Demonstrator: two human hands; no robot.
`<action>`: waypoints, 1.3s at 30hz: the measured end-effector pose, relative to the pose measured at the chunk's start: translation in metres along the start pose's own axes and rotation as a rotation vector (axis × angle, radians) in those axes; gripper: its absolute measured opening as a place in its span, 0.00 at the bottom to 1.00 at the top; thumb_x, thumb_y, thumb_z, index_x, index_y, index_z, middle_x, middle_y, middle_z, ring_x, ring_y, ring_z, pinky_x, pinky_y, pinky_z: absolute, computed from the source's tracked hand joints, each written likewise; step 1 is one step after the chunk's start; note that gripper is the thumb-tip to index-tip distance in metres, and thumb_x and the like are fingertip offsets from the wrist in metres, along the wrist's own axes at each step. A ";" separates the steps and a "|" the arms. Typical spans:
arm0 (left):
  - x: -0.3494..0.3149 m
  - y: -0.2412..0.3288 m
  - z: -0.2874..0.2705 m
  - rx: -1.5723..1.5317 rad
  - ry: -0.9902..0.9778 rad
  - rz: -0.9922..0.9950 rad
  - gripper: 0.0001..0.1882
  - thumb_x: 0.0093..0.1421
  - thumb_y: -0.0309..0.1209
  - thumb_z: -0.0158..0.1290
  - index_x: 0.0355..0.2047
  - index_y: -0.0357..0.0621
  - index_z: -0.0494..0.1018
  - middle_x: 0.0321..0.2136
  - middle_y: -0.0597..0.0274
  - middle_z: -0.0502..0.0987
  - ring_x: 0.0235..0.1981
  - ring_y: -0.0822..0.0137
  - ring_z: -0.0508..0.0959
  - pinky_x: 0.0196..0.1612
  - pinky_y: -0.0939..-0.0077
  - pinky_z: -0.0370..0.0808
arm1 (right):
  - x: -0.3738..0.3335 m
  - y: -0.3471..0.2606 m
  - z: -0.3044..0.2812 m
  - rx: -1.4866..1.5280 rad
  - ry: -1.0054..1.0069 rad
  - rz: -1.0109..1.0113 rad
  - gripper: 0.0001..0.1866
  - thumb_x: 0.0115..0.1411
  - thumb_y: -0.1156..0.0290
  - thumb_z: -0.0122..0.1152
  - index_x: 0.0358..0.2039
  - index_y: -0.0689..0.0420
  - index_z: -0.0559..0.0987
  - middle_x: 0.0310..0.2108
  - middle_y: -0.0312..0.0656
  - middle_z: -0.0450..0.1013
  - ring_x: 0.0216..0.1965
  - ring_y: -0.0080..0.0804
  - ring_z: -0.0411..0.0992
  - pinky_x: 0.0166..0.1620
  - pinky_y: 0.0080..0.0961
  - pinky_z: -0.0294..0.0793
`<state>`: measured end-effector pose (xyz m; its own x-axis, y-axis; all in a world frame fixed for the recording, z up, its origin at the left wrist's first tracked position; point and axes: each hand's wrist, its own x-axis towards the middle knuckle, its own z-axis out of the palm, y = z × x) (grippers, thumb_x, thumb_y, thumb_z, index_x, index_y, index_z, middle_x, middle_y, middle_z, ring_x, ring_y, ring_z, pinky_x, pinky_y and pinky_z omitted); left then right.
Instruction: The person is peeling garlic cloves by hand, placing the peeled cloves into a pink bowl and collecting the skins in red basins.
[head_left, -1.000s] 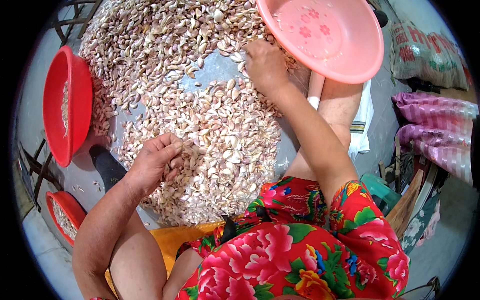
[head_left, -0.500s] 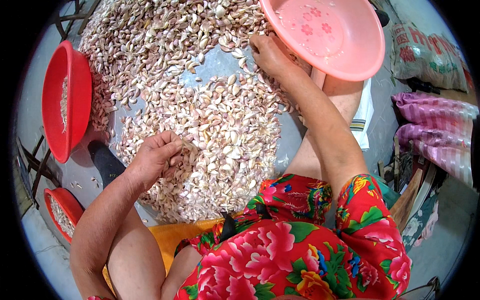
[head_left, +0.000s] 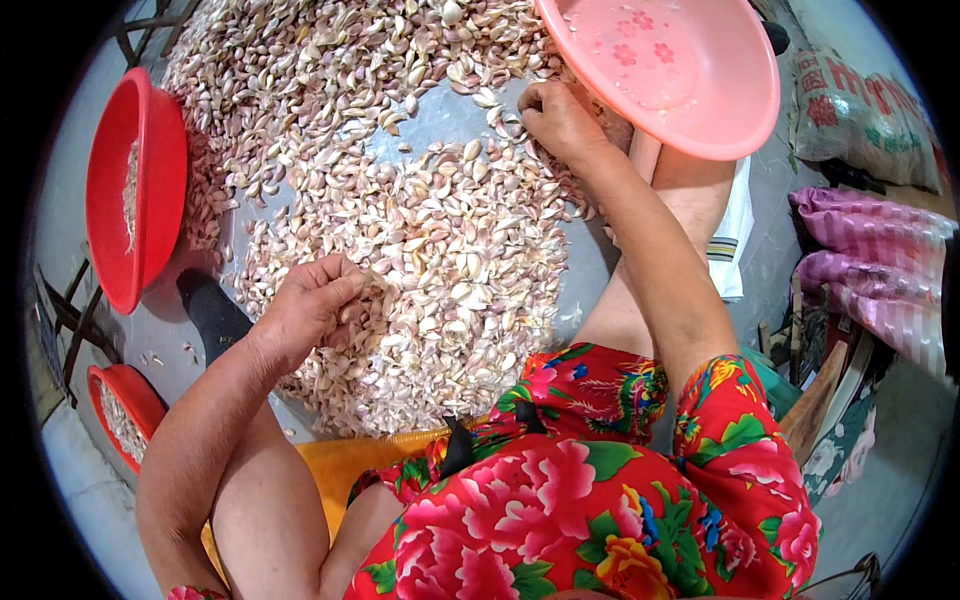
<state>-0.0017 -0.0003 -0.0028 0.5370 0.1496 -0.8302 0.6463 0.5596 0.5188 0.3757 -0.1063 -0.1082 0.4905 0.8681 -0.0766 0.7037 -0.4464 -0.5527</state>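
A broad spread of loose garlic cloves (head_left: 440, 260), whitish and purple-tinged, lies in front of me. My left hand (head_left: 318, 308) is over its left part, fingers closed in a pinch on a tan, papery bit of garlic skin (head_left: 376, 296). At the far right of the spread, beside the rim of a pink basin (head_left: 728, 105), my right hand (head_left: 562, 118) is held with curled fingers. Whatever those fingers may hold is hidden from view. The basin is tilted and has small pale scraps inside.
On the left stand a large red basin (head_left: 168, 200) and a smaller red basin (head_left: 150, 395), both with pale scraps in them. Purple striped sacks (head_left: 870, 250) and a printed translucent sack (head_left: 860, 125) lie at the right. Yellow cloth (head_left: 345, 465) lies between my legs.
My right hand has drawn slightly right and toward me along the edge of the cloves, its fingers more curled. My left hand keeps its pinch almost in place. The whole view has shifted a little.
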 end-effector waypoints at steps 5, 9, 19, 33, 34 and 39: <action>-0.001 -0.001 -0.003 0.015 -0.018 -0.021 0.10 0.73 0.32 0.50 0.32 0.48 0.68 0.19 0.72 0.67 0.15 0.79 0.62 0.17 0.81 0.58 | 0.003 0.010 0.004 -0.001 -0.011 0.071 0.07 0.54 0.73 0.61 0.31 0.62 0.83 0.26 0.51 0.79 0.30 0.42 0.80 0.39 0.39 0.78; -0.012 -0.010 -0.022 0.073 -0.117 0.028 0.10 0.73 0.33 0.50 0.32 0.48 0.68 0.19 0.71 0.67 0.15 0.79 0.62 0.16 0.80 0.58 | -0.006 -0.021 -0.006 0.210 -0.099 0.074 0.04 0.59 0.78 0.62 0.31 0.65 0.82 0.24 0.40 0.78 0.24 0.23 0.74 0.30 0.24 0.73; -0.036 -0.028 -0.067 0.031 -0.006 0.009 0.10 0.71 0.35 0.54 0.32 0.47 0.72 0.19 0.72 0.69 0.13 0.80 0.63 0.15 0.82 0.58 | -0.032 -0.063 -0.003 0.377 -0.143 -0.033 0.11 0.53 0.74 0.65 0.37 0.64 0.85 0.26 0.40 0.82 0.25 0.23 0.76 0.34 0.25 0.77; -0.036 -0.040 -0.077 0.198 -0.026 -0.012 0.11 0.71 0.36 0.55 0.32 0.46 0.73 0.16 0.71 0.70 0.12 0.79 0.65 0.14 0.81 0.59 | -0.080 -0.141 0.034 -0.003 -0.252 -0.275 0.11 0.59 0.74 0.56 0.42 0.60 0.69 0.31 0.58 0.75 0.36 0.62 0.76 0.42 0.51 0.73; -0.035 -0.040 -0.077 0.194 -0.028 -0.009 0.11 0.71 0.36 0.55 0.32 0.46 0.73 0.16 0.72 0.70 0.12 0.79 0.65 0.14 0.81 0.59 | -0.082 -0.147 0.034 -0.026 -0.277 -0.271 0.12 0.59 0.74 0.57 0.43 0.60 0.69 0.31 0.59 0.75 0.37 0.62 0.76 0.42 0.51 0.73; -0.030 -0.045 -0.081 0.195 -0.022 -0.023 0.10 0.70 0.35 0.56 0.31 0.47 0.73 0.16 0.73 0.70 0.12 0.80 0.65 0.14 0.81 0.59 | -0.083 -0.162 0.037 -0.123 -0.326 -0.247 0.17 0.57 0.74 0.61 0.43 0.62 0.66 0.32 0.59 0.77 0.37 0.62 0.77 0.41 0.54 0.75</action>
<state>-0.0905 0.0364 -0.0174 0.5309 0.1193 -0.8390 0.7506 0.3934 0.5309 0.2020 -0.0975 -0.0428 0.1249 0.9667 -0.2235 0.8456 -0.2216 -0.4857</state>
